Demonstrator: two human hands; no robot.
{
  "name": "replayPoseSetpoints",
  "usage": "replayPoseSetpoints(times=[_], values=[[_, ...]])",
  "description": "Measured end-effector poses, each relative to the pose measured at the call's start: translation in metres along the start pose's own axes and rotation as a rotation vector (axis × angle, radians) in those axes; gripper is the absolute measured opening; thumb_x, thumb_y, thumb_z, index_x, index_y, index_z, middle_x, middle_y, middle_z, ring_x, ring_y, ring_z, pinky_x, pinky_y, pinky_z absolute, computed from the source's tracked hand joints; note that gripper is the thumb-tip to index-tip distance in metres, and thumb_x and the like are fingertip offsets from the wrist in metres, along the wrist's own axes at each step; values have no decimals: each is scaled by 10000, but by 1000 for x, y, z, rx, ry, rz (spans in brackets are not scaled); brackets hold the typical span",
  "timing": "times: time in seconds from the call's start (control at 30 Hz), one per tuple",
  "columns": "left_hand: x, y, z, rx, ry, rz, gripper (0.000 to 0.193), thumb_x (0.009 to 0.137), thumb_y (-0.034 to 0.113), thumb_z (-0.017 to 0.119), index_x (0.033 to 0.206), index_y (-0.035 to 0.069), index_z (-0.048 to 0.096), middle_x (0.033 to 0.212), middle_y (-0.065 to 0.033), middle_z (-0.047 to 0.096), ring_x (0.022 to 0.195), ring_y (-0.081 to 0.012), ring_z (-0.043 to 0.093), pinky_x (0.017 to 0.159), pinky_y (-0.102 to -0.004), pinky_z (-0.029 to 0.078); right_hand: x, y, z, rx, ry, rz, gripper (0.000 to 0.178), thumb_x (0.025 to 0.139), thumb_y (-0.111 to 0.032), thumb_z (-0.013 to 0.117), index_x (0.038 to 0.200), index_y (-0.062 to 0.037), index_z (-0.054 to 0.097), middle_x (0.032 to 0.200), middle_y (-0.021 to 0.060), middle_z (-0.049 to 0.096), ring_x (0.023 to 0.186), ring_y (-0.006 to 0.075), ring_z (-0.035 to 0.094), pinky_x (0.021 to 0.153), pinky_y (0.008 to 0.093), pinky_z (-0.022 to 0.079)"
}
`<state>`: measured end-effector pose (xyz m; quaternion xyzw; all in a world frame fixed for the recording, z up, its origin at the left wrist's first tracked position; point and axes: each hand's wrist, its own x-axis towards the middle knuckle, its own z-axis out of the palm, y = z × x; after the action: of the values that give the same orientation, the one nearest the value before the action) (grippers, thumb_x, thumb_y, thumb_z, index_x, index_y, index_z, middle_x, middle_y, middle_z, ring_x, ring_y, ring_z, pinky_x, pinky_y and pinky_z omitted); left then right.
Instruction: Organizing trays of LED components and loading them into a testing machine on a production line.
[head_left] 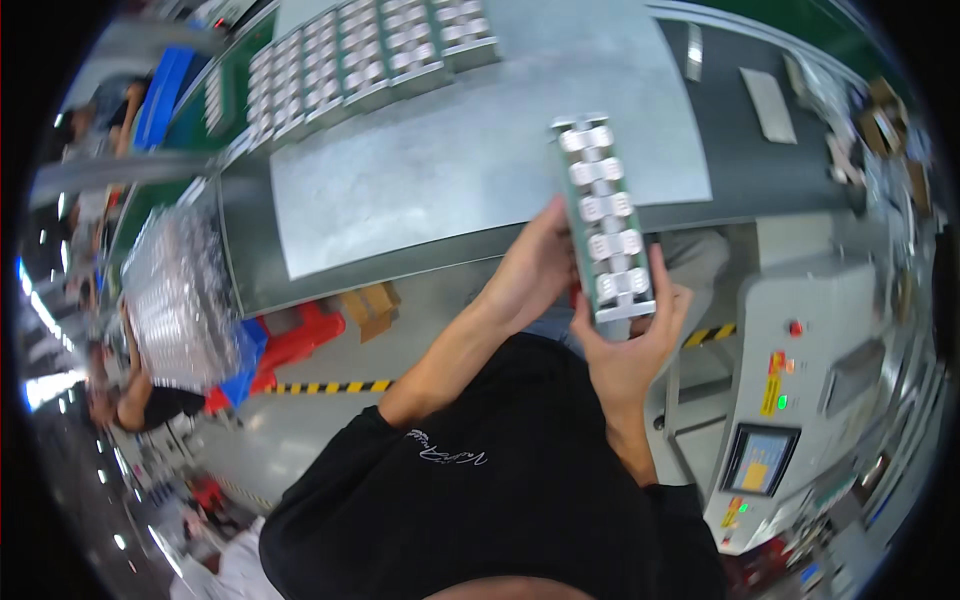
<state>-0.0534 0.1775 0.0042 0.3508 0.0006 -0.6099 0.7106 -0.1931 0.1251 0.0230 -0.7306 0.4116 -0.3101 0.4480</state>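
A long green circuit board module [600, 190] is held up over the bench's near edge, tilted slightly with its far end to the left. Two rows of white squarish parts run along its face, with silvery metal between them. My left hand [535, 262] grips its left side, and most of those fingers are hidden behind it. Around the near end closes my right hand [638, 345], thumb at the lower left and fingers along the right edge. Similar modules [365, 60] stand side by side at the back left of a grey metal sheet [480, 165].
The sheet lies on a dark green bench [255, 285]. Bubble-wrapped goods [180, 300] sit left of it. At right stands a grey machine cabinet [775, 330] with a screen [760, 460] and buttons. A pale flat bar [768, 105] lies back right. Another person [150, 400] is at far left.
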Motion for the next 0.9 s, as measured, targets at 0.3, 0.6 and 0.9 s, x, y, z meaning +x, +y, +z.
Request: replayPoseSetpoints(times=[0.3,0.6,0.9], values=[[31,-81,110,247,-108,-22,458,1015,270,528,1329,-63,521,1194,-209,681,1091,-270,687,956,-391,570,-29,39,-82,-1,320,-79,854,646,-67,890,1394,27,489,1305,167,555,1263,274,537,1068,388,436],[94,-140,230,787,-736,126,631,972,378,699,1363,-51,450,1178,-179,664,1012,-218,656,903,-352,520,-23,65,-204,500,942,-81,535,868,26,732,1350,71,504,1244,150,654,1095,256,682,1002,385,533],[152,20,66,1245,-6,711,329,1045,225,573,1305,27,539,933,-99,725,842,-135,620,785,-287,466,14,144,-270,348,1271,-45,471,809,-20,847,1203,54,600,1123,115,703,950,127,666,845,263,520]])
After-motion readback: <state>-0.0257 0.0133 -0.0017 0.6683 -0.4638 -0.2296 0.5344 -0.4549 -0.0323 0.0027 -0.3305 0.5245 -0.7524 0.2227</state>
